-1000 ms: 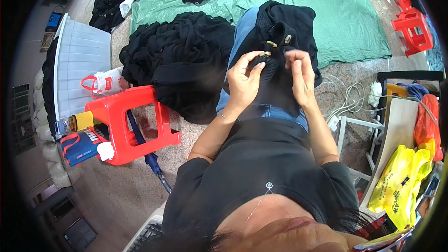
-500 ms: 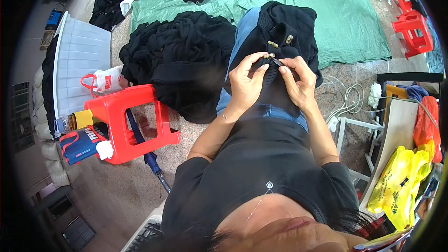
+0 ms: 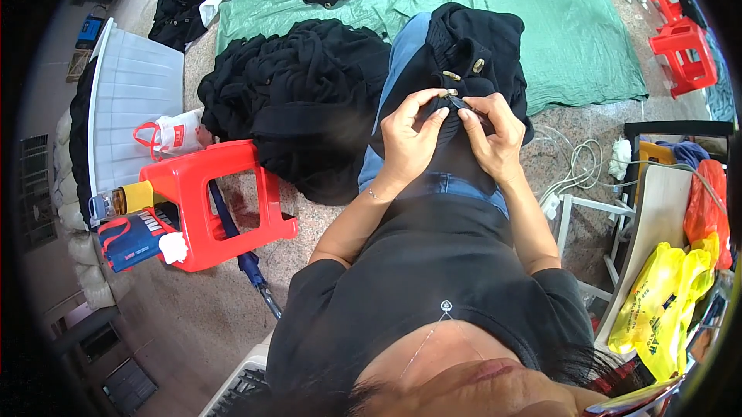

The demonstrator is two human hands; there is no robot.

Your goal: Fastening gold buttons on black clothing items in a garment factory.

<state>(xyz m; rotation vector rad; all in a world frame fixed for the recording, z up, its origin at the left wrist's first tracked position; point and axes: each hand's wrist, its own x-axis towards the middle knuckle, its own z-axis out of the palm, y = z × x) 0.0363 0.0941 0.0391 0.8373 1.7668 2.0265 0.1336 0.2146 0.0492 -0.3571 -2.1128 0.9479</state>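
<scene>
Button (image 3: 452,92) at my left fingertips, on the sweater (image 3: 498,34) over my lap.
My left hand (image 3: 410,132) pinches the sweater's edge, nearer the button; from its right, my right hand (image 3: 497,137) pinches a small dark piece (image 3: 456,103), slanting far-left; tool or cloth, I can't tell.

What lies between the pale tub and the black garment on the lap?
Head view: a strip of floor, the heap of black clothes, then the blue jeans leg bordering the garment.

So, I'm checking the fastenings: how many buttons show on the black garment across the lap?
3: the upper-right button, the middle button and the lowest button, at the left hand. Others may be hidden.
</scene>
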